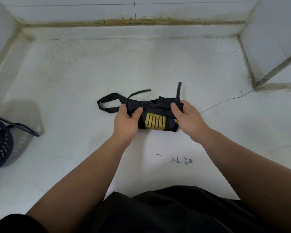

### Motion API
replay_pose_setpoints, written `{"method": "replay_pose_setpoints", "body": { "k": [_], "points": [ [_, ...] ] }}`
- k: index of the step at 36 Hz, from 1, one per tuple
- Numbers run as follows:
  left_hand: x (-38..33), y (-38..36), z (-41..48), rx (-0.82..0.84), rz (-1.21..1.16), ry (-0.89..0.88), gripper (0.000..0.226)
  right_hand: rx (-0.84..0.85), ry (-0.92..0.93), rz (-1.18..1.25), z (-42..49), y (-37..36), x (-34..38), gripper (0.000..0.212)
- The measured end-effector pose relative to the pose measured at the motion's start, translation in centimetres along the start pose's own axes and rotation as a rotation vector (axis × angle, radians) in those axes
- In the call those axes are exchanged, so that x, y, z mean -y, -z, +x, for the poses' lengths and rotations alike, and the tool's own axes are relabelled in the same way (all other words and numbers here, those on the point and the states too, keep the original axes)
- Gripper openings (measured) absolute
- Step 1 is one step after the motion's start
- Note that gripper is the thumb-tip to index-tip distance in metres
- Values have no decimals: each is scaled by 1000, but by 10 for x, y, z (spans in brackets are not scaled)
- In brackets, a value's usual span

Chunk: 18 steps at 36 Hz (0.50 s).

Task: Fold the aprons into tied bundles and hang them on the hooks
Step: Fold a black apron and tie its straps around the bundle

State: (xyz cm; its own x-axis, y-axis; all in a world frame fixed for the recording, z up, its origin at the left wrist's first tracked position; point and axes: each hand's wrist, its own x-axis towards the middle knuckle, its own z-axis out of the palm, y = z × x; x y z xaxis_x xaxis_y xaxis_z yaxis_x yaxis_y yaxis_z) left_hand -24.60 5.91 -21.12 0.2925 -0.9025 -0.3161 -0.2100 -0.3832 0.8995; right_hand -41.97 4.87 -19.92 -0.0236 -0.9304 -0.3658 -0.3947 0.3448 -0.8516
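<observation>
While each hand, left hand (126, 122) and right hand (188, 118), grips the rolled apron (155, 115), fingers stay hidden.

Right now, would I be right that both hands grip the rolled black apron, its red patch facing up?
Not quite: the head view shows the patch is yellow, not red. The left hand and right hand do grip the rolled black apron.

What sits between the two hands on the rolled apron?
In the head view, the left hand and right hand grip the ends of the apron bundle; between them shows black cloth with a yellow striped patch.
</observation>
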Motion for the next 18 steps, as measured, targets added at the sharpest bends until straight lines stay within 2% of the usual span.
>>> {"method": "replay_pose_setpoints", "body": {
  "k": [3,6,8,11,13,18],
  "points": [
    [2,-2,1,32,-147,71,9,-6,-62,73,6,-1,4,32],
    [1,-4,4,52,-239,125,5,85,-84,232,10,-2,7,30],
    [-3,-4,6,74,-285,152,20,113,-81,318,12,-4,9,32],
    [-12,-3,9,121,-354,209,47,40,-75,340,16,-7,9,35],
    [-14,-4,10,114,-272,201,63,23,-63,274,18,-8,10,37],
    [-10,-9,6,-54,69,35,46,10,8,79,15,-14,13,40]
  ]
}}
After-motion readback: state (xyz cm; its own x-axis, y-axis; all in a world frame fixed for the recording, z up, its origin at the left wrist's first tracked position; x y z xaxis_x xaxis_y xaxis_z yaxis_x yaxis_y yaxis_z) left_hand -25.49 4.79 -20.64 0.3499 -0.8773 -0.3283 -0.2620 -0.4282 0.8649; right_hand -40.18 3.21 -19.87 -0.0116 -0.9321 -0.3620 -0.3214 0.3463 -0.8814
